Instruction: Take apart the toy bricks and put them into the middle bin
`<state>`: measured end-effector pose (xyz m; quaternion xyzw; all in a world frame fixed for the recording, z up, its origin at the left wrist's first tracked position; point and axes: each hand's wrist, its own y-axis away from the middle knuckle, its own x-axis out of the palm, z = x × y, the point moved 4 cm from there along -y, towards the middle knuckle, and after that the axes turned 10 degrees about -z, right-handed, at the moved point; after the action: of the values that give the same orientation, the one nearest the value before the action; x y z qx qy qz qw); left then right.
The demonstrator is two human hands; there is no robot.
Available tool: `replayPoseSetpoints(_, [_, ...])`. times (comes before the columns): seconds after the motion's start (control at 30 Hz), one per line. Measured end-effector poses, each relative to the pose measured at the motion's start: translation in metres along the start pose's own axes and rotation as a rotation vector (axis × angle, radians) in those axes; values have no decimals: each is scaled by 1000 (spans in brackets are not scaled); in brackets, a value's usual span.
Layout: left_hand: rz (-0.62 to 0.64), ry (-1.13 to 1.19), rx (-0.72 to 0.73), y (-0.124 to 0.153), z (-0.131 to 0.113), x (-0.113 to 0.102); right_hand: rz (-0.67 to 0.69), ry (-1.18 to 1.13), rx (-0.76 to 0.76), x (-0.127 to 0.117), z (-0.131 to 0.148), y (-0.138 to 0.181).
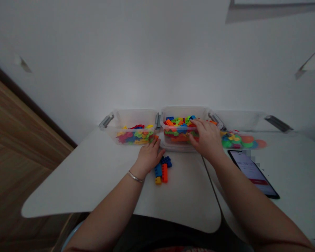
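My right hand (206, 137) reaches into the middle clear plastic bin (184, 112), fingers down among its mixed coloured bricks (179, 127); whether it grips one is hidden. My left hand (148, 156), with a thin bracelet at the wrist, rests on the white table (99, 175), touching a small built block of blue, orange and yellow bricks (162, 169). Its fingertips point at the front wall of the left clear bin (131, 117), which holds more coloured pieces.
A third clear bin (241, 120) at the right holds round coloured pieces. A phone (253, 173) with a lit screen lies on the adjoining table to the right. A white wall stands behind the bins; wooden floor shows at the left.
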<state>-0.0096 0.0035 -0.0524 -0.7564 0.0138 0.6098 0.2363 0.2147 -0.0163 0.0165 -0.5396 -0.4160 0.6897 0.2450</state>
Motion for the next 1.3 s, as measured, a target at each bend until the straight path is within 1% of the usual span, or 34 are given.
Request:
replayPoseSetpoints(0.1, [20, 6, -24, 3, -1, -6, 5, -13, 3, 0, 1, -1])
replayPoseSetpoints(0.3, [-13, 85, -55, 8, 3, -22, 6, -8, -5, -1, 1, -2])
replayPoseSetpoints(0.53, [-64, 261, -87, 5, 8, -17, -34, -18, -12, -2, 3, -2])
replayPoseSetpoints(0.6, [-91, 270, -80, 6, 9, -17, -81, -41, -13, -5, 3, -2])
replayPoseSetpoints(0.67, [-95, 245, -89, 7, 10, -17, -155, -83, -47, -11, 6, -3])
replayPoseSetpoints(0.73, [-70, 190, -112, 8, 11, -16, -223, -152, -132, -18, 12, -2])
replayPoseSetpoints(0.8, [-16, 141, -116, 8, 13, -14, -236, -245, -242, -22, 21, -1])
replayPoseSetpoints(0.83, [15, 135, -110, 8, 13, -12, -217, -295, -291, -23, 26, 0])
replayPoseSetpoints(0.9, [60, 158, -89, 7, 13, -9, -133, -377, -368, -20, 35, 4])
replayPoseSetpoints(1.0, [64, 245, -31, 4, 12, -5, 58, -422, -425, -8, 47, 11])
replayPoseSetpoints(1.1, [61, 347, 31, 1, 10, -3, 296, -400, -398, 11, 54, 22])
replayPoseSetpoints(1.17, [63, 391, 30, 0, 9, -3, 433, -378, -360, 22, 56, 30])
replayPoseSetpoints(1.23, [73, 427, 7, 0, 9, -1, 519, -364, -342, 30, 57, 36])
replayPoseSetpoints(1.3, [86, 496, -30, 1, 10, 0, 569, -375, -345, 34, 59, 40])
